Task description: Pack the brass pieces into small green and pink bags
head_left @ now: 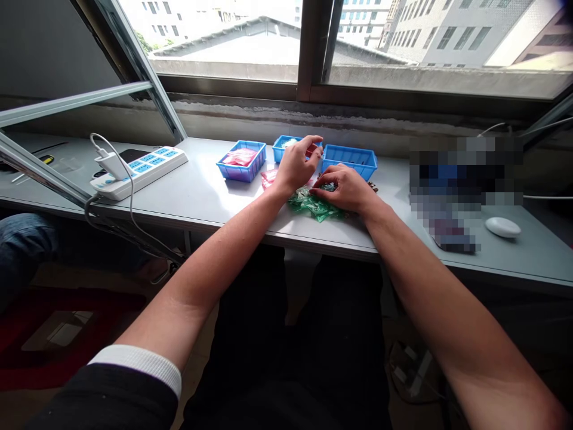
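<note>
My left hand (pixel 296 164) hovers over the grey table (pixel 201 197) with its fingers curled and pinched near a small red packet, just in front of the middle blue tray (pixel 282 147). My right hand (pixel 344 188) rests on a pile of green packets (pixel 313 206), fingers bent and pressed on them. A left blue tray (pixel 242 161) holds red packets. A right blue tray (pixel 350 160) stands behind my right hand. A loose red packet (pixel 268 177) lies beside my left wrist.
A white and blue power strip (pixel 141 170) with a plugged charger and cable sits at the left. A white mouse (pixel 503 227) lies at the right near a blurred area. A metal frame (pixel 54 173) slants over the left table end.
</note>
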The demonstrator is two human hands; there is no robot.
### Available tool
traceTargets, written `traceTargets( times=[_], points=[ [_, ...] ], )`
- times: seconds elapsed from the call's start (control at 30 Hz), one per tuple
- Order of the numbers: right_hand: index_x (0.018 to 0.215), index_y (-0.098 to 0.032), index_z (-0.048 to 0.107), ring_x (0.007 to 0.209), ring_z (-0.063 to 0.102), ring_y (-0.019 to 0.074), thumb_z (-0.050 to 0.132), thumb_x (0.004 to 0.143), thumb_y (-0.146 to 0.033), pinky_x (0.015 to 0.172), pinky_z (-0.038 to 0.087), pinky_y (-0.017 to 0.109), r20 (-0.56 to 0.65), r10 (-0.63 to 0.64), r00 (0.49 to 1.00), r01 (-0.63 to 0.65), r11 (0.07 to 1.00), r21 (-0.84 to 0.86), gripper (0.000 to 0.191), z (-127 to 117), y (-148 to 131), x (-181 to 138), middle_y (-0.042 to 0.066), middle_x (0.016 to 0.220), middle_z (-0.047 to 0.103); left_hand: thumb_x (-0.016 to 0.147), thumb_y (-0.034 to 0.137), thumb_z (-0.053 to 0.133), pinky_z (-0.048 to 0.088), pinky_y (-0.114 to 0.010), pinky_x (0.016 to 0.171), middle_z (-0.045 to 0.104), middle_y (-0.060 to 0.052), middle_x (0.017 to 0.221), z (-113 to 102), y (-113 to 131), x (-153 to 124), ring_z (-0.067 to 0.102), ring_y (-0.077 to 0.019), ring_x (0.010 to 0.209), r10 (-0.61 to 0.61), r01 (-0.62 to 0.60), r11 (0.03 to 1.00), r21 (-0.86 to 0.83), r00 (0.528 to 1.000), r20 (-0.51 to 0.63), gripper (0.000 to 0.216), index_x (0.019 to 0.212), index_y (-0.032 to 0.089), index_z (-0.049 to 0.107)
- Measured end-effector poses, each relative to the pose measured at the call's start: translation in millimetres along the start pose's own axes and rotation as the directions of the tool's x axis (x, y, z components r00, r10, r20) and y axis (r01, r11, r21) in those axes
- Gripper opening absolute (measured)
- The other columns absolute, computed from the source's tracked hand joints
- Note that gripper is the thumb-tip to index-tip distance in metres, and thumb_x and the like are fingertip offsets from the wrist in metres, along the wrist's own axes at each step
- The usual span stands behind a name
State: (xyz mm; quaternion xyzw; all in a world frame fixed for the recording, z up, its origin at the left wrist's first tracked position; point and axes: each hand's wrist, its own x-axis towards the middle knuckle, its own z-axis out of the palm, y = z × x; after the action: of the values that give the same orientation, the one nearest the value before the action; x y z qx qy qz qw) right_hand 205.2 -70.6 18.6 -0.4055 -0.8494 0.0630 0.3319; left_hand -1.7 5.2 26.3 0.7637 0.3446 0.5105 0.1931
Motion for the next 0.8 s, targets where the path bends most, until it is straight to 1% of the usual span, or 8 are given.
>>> traceTargets(
  times=[0.13,0.27,0.37,0.5,0.63,0.8],
  points=[
    [0.11,-0.026,0.103,0.118,0.082,0.0408,0.093,0.108,-0.039,0.121,0.064,0.064,0.025,0.009,1.0,-0.009,1.0,0.008,0.016,-0.2,-1.0,0.2,0.015,0.116,0.093,0.122,0.011,0.071,0.072,-0.042,0.118,0.099,-0.013,0.135,0.1,-0.1,-0.7,0.094,-0.0276,0.124,0.002,-0.002,1.0,0.001,1.0,0.001,0.033,0.148,0.018,0.09],
    [0.116,-0.027,0.103,0.122,0.081,0.0428,0.095,0.111,-0.048,0.126,0.063,0.068,0.029,0.027,0.999,-0.028,1.0,0.01,0.023,2.2,0.2,0.3,0.016,0.12,0.092,0.123,0.012,0.072,0.072,-0.043,0.116,0.099,-0.014,0.131,0.0,0.2,-0.9,0.093,-0.0283,0.122,0.005,-0.005,1.0,0.014,1.0,0.003,0.033,0.15,0.015,0.09],
    [0.114,-0.028,0.102,0.128,0.08,0.044,0.099,0.108,-0.053,0.129,0.063,0.068,0.048,0.044,0.998,-0.046,0.999,0.025,0.026,3.4,2.9,0.0,0.016,0.124,0.09,0.123,0.012,0.071,0.072,-0.042,0.116,0.099,-0.013,0.13,0.0,0.4,-0.9,0.093,-0.0278,0.122,0.006,-0.007,1.0,0.015,1.0,0.01,0.033,0.15,0.015,0.09],
    [0.113,-0.025,0.102,0.127,0.08,0.0436,0.099,0.106,-0.047,0.122,0.066,0.065,0.06,0.068,0.996,-0.07,0.997,0.032,0.023,2.7,6.0,-0.5,0.017,0.122,0.087,0.123,0.013,0.072,0.073,-0.043,0.117,0.099,-0.012,0.128,0.3,0.9,-1.3,0.094,-0.0275,0.122,0.001,-0.001,1.0,0.016,1.0,0.004,0.031,0.148,0.018,0.091],
    [0.112,-0.027,0.102,0.125,0.08,0.0423,0.095,0.108,-0.041,0.119,0.067,0.064,0.063,0.102,0.993,-0.104,0.994,0.024,0.016,2.0,7.7,-0.4,0.016,0.124,0.087,0.123,0.013,0.071,0.073,-0.043,0.119,0.099,-0.011,0.128,0.1,2.5,-2.0,0.093,-0.0269,0.121,0.001,-0.002,0.999,0.032,1.0,0.014,0.032,0.149,0.019,0.09],
    [0.109,-0.025,0.1,0.119,0.079,0.0419,0.087,0.109,-0.039,0.114,0.066,0.063,0.052,0.09,0.995,-0.09,0.996,0.008,0.019,3.7,8.5,0.6,0.017,0.12,0.087,0.124,0.011,0.071,0.071,-0.041,0.119,0.099,-0.011,0.128,-1.5,3.6,-2.2,0.094,-0.0261,0.122,-0.009,0.007,0.999,0.052,1.0,0.026,0.032,0.15,0.019,0.089]
  ],
)
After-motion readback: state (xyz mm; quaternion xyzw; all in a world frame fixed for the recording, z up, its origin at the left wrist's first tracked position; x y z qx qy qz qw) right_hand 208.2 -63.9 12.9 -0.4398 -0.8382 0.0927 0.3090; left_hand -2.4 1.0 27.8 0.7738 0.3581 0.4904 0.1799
